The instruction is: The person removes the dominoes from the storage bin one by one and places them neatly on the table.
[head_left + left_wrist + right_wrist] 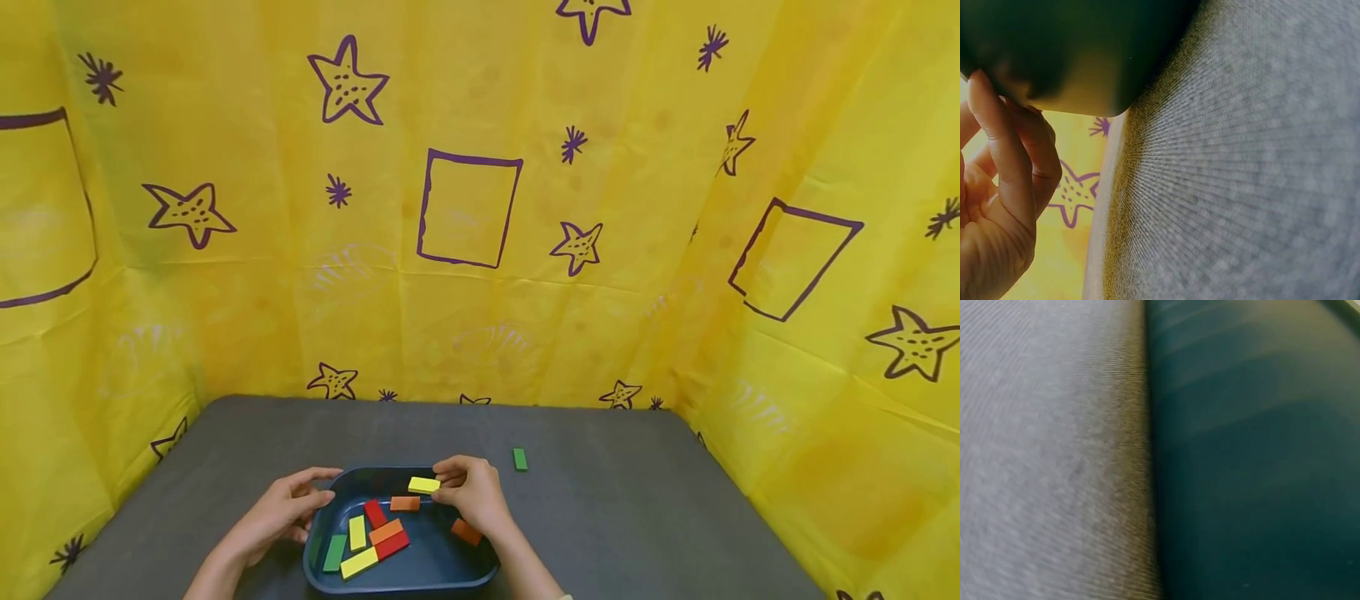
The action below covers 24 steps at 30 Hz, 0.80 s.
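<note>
A dark blue tray (442,575) with raised walls sits on the table, holding several red, orange, yellow and green blocks. At its left rim, my left hand (276,512) holds the edge between thumb and fingers; in the left wrist view, bent fingers (1007,144) meet the tray's wall (1085,56). My right hand (474,493) pinches a yellow block (422,485) over the tray's far right part. Below that block lies an orange block (405,503). Another orange block (466,532) is beside my right wrist. The right wrist view has only the tray's outer wall (1254,475) and table, no hand.
One green block (520,459) lies on the dark grey table (637,517), beyond the tray to the right. Yellow curtains (480,333) printed with purple stars and squares close in the table's back and sides.
</note>
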Motion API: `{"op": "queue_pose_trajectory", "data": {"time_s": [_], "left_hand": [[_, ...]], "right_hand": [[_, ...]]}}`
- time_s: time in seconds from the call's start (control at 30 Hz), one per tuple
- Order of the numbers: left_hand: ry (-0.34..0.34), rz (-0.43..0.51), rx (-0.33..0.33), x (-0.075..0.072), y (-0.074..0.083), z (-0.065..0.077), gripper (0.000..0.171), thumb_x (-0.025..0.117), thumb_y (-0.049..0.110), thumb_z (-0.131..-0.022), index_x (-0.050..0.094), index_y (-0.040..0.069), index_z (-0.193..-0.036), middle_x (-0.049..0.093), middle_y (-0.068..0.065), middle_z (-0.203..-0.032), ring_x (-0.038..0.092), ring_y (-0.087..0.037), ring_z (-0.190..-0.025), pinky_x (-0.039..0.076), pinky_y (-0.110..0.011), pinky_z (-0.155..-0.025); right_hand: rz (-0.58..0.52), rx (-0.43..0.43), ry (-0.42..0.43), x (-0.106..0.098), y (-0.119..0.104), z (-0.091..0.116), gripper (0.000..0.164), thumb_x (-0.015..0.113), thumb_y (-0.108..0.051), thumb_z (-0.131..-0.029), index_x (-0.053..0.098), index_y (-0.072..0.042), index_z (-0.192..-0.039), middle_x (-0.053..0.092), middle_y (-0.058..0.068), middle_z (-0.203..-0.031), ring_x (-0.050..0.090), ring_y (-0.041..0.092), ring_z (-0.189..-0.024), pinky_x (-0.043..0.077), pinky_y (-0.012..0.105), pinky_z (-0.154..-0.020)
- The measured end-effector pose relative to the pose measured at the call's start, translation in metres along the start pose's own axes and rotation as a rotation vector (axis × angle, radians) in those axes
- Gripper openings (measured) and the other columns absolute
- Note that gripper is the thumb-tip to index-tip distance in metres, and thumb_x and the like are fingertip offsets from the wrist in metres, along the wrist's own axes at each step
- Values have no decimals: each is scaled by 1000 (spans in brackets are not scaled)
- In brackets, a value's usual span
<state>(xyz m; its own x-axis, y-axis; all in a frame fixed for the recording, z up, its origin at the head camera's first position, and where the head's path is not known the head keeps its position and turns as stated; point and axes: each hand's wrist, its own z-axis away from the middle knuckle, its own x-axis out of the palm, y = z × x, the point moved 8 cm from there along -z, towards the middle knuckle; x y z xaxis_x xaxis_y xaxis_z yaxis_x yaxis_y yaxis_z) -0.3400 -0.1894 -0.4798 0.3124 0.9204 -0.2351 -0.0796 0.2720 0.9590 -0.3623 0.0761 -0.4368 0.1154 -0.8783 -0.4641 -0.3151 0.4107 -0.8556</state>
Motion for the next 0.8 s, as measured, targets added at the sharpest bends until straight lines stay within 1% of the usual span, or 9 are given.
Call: {"op": "queue_pose_trajectory", "data": {"time_s": [0.1,0.23,0.4,0.57,0.7,0.8], "left_hand": [[3,-2,-4,0,-1,1,60,58,32,-99,41,-2,-145,52,0,-74,50,-8,-57,49,-21,-52],[3,0,-7,0,-2,1,60,58,32,-99,41,-2,-145,52,0,-75,50,-8,-57,48,-21,-52],[-3,4,-11,0,-1,0,61,57,33,-100,40,-2,-146,52,0,-76,50,-9,-58,49,-21,-52],[-4,8,1,0,-1,0,60,57,32,-100,40,-2,-146,52,0,-76,51,-8,-59,49,-22,-52],[-2,7,3,-1,-2,-1,60,58,32,-100,41,-1,-146,53,0,-76,51,-8,-59,50,-22,-52],[0,9,3,-1,-3,-2,60,58,32,-99,41,-1,-146,53,0,-76,51,-9,-59,50,-22,-52]], "right_hand": [[4,-2,5,-4,0,-1,29,83,0,-74,75,-1,-102,74,13,-90,71,13,-75,57,20,-66],[-18,-10,21,-13,-3,-1,29,82,-1,-75,75,-1,-103,74,13,-90,70,12,-76,58,20,-67],[-55,-18,42,-25,-8,-1,30,82,-2,-75,74,1,-104,74,15,-93,70,15,-78,59,21,-70],[-103,-17,49,-34,-14,-1,32,81,-1,-77,73,3,-107,73,19,-97,69,17,-81,59,21,-73],[-119,9,93,-45,-16,0,32,82,-4,-77,74,0,-108,74,16,-99,68,15,-83,58,20,-73],[-122,21,138,-58,-17,-1,33,83,-5,-76,74,-1,-108,74,17,-99,68,13,-82,59,21,-72]]}}
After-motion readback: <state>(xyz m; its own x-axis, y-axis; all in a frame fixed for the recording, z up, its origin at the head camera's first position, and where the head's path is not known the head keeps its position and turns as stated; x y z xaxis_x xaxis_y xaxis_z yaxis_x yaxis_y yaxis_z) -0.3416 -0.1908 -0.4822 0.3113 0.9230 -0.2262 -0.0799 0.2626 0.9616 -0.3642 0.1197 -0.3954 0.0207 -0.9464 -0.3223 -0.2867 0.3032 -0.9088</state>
